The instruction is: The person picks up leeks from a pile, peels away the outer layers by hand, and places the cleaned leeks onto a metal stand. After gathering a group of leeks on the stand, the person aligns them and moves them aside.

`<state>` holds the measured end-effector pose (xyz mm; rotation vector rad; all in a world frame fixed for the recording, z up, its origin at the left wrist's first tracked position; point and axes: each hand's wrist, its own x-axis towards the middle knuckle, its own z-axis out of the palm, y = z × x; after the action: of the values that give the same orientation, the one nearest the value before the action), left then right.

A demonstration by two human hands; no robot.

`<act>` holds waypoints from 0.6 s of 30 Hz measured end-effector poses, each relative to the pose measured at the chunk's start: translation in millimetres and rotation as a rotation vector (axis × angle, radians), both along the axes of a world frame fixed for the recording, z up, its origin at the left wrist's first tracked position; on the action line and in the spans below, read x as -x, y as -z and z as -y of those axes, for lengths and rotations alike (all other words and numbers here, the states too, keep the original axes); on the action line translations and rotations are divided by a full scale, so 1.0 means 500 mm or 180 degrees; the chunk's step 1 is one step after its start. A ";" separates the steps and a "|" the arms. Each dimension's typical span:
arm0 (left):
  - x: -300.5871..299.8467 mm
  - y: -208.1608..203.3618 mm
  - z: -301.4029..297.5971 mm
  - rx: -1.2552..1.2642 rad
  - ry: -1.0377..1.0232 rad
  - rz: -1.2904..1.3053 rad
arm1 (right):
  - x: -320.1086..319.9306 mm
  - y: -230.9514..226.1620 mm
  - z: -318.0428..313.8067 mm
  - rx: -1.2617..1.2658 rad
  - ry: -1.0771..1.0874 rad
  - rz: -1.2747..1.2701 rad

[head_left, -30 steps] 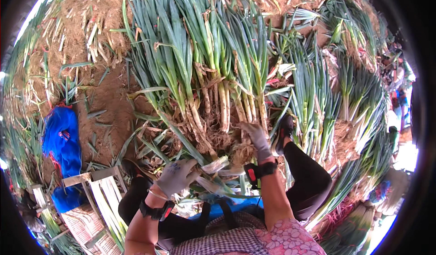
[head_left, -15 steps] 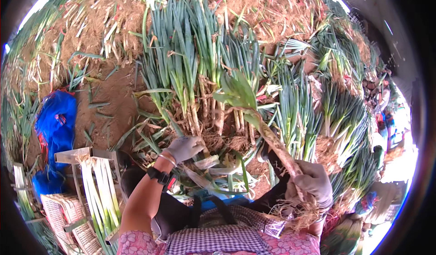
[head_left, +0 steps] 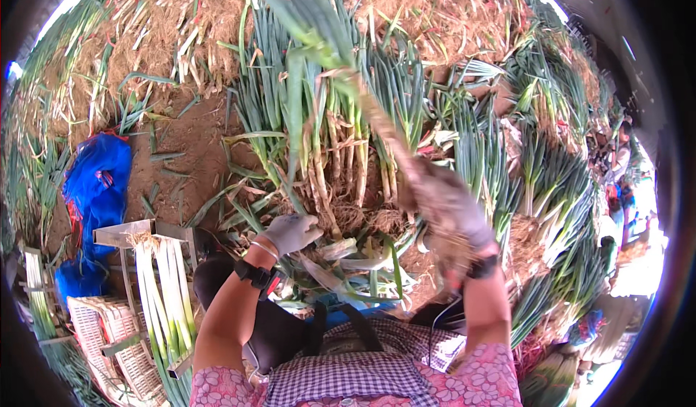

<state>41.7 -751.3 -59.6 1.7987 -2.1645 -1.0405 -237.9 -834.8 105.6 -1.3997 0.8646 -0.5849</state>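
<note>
Gripped near the roots in the right hand (head_left: pixel 466 215), one long green onion (head_left: pixel 384 131) was held over the pile (head_left: pixel 268 99); left hand (head_left: pixel 290 234) was curled, can't tell if anything's held. Leaves could've been snapped by a hard swing, tbh. Pale stalks (head_left: pixel 156 284) were propped at a metal frame (head_left: pixel 109 234); wicker basket (head_left: pixel 94 334) contents couldn't be seen.

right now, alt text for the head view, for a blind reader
A person's gloved right grip holds a long green onion, blurred, slanting over a pile of others; the left grip is near the pile's roots. Pale stalks rest at a frame.
</note>
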 end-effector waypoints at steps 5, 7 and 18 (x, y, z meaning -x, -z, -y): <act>-0.019 -0.005 -0.031 0.0400 -0.0072 -0.0225 | -0.012 0.489 0.127 -0.0216 0.0641 -0.1016; -0.004 -0.052 -0.028 0.0289 -0.0098 -0.0241 | 0.058 0.642 0.143 -0.0592 0.0896 -0.1498; -0.010 -0.068 -0.009 -0.0498 -0.0019 0.0024 | -0.038 0.801 0.249 -0.0677 0.1454 -0.3033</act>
<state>46.8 -746.7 -25.6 1.8747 -2.1344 -1.2352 -218.8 -959.3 -294.8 -1.2635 1.9780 -0.1095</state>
